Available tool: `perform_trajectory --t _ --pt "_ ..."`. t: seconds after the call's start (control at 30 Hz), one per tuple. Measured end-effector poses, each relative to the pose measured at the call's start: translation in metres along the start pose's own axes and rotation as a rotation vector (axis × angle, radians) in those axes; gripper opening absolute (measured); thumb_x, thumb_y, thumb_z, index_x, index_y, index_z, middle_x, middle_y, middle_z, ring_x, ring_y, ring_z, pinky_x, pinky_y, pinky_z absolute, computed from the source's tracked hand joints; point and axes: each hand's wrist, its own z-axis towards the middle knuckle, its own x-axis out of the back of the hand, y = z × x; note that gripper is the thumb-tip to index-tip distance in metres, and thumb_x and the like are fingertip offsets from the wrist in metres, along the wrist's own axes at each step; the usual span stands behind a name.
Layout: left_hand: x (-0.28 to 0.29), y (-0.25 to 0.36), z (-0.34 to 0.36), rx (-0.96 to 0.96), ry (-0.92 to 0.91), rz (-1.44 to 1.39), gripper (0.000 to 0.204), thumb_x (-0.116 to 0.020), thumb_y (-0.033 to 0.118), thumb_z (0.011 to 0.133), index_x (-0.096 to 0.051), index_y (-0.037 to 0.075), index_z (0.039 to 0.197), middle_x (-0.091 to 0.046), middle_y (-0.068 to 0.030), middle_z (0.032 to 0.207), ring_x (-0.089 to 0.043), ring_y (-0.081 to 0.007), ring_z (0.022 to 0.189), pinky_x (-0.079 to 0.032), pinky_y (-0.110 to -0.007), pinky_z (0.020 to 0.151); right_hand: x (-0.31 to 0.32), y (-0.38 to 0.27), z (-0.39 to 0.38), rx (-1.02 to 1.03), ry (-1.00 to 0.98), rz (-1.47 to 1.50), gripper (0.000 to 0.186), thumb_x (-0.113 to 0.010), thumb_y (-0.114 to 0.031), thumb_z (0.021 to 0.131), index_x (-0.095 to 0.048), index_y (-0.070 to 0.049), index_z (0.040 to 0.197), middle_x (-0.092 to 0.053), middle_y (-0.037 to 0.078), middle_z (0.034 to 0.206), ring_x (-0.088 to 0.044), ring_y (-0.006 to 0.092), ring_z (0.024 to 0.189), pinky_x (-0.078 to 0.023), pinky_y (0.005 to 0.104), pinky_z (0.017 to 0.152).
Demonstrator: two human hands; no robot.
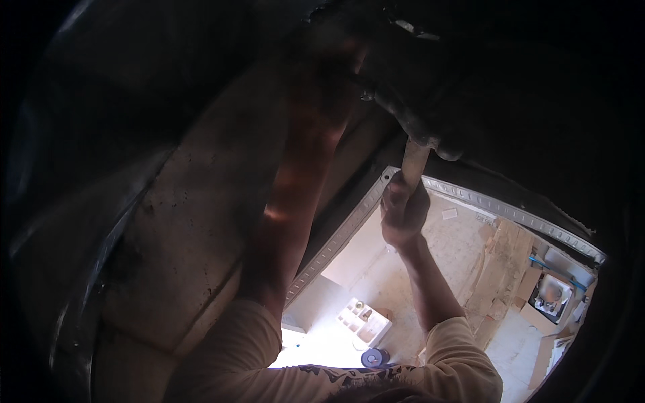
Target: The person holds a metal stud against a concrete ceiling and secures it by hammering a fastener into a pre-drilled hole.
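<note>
Gripping a pale stick-like handle point(416, 161) at 2 o'clock, the right hand point(405, 207) is closed round its lower part, fingers wrapped about it. The handle stands slightly tilted, and its upper end meets a dark, lumpy object point(420, 131), perhaps a tool's head, though the gloom blurs its outline. The left arm point(295, 195) runs up toward 12 o'clock, where the left hand point(336, 60) is nearly lost in shadow; whether its grip is open or holding anything, I cannot tell.

Behind the right hand, a perforated metal frame point(497, 201) edges a bright opening, one corner just beside the handle. Through it the floor point(507, 349) shows below. Between 5 and 6 o'clock lies a white compartmented tray point(363, 322) with small items in it, and just beyond it a dark round reel point(374, 357). Toward 4 o'clock sits an open cardboard box point(529, 285), near long brown sheets point(500, 269). At 9 o'clock a dim, stained panel point(195, 195) slants across the dark.
</note>
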Motion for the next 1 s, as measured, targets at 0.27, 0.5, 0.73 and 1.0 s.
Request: perform_trajectory --t 0.27,0.5,0.73,1.0 --pt "-0.009 0.0 -0.012 0.066 0.098 -0.187 0.017 -0.043 0.008 0.094 -0.056 0.002 0.102 -0.062 -0.014 0.101 -0.06 -0.0269 0.097 -0.048 -0.044 0.093 0.034 -0.036 -0.012 0.186 -0.04 0.663 0.044 -0.056 -0.047 0.089 -0.048 -0.005 0.098 -0.041 0.004 0.068 -0.039 0.0133 0.055 -0.035 0.0271 0.049" --pt "0.008 -0.001 -0.012 0.069 0.109 -0.309 0.024 -0.048 0.022 0.094 -0.06 0.002 0.102 -0.064 -0.0166 0.098 -0.06 -0.0333 0.099 -0.044 -0.05 0.096 -0.004 -0.006 -0.011 0.059 0.055 0.111 0.031 -0.054 -0.036 0.093 -0.048 -0.006 0.088 -0.042 0.001 0.06 -0.038 0.0084 0.044 -0.031 0.0208 0.039" --pt "0.019 -0.023 -0.022 -0.052 0.018 -0.151 0.026 -0.048 0.025 0.094 -0.058 0.001 0.094 -0.063 -0.0164 0.087 -0.062 -0.0303 0.084 -0.049 -0.048 0.087 0.038 0.015 -0.016 -0.072 -0.045 0.308 0.037 -0.05 -0.04 0.095 -0.05 -0.003 0.095 -0.037 -0.006 0.057 -0.032 0.0013 0.044 -0.026 0.0174 0.041" --pt "0.038 -0.047 -0.011 -0.086 0.087 -0.121 0.027 -0.047 0.025 0.094 -0.055 0.001 0.086 -0.06 -0.0136 0.075 -0.061 -0.0266 0.073 -0.051 -0.041 0.074 0.063 0.011 0.001 -0.262 0.103 0.126 0.04 -0.048 -0.045 0.095 -0.051 -0.005 0.09 -0.035 -0.006 0.059 -0.029 0.0021 0.044 -0.023 0.0184 0.038"
